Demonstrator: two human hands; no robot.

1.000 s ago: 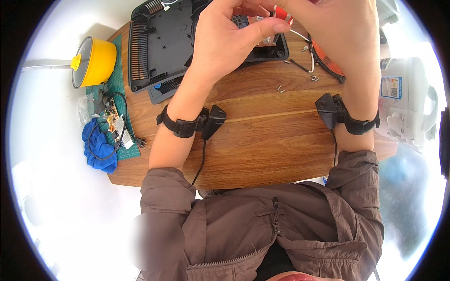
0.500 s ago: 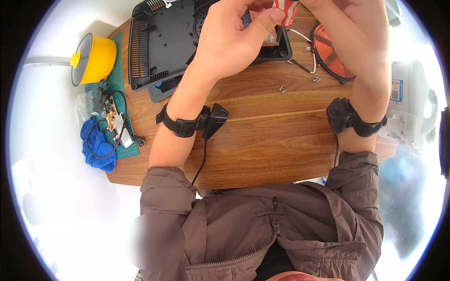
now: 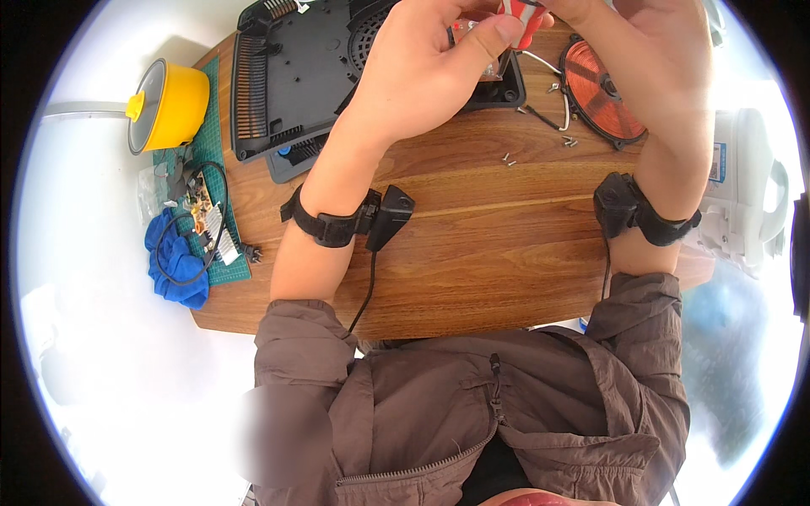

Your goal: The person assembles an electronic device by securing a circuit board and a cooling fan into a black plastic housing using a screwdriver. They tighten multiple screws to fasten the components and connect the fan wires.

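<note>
My left hand (image 3: pixel 430 76) is closed at the top edge, its thumb pressed on a red-and-white handle-like piece (image 3: pixel 527 27). The upper part of this piece runs out of view, so its exact kind cannot be made out. My right hand (image 3: pixel 637 42) reaches in from the other side, and its fingertips meet the same piece, partly cut off by the edge. Below them lies a bit of clear plastic (image 3: pixel 490 71) at the corner of a black appliance housing (image 3: pixel 304 76). Beneath my right forearm sits a round copper coil (image 3: pixel 595 93) with white leads.
Loose screws (image 3: pixel 510 159) lie on the wooden table (image 3: pixel 456 253), with more by the coil. On the left are a yellow pot (image 3: pixel 181 97), a green cutting mat (image 3: pixel 232 271), a circuit board (image 3: pixel 202 215) with a black cord, and a blue cloth (image 3: pixel 173 261). A white appliance (image 3: pixel 742 202) stands right.
The red-and-white piece has turned or tilted and shifted slightly right. My right hand and forearm have moved a little to the right, uncovering more of the coil. My left hand has barely moved.
</note>
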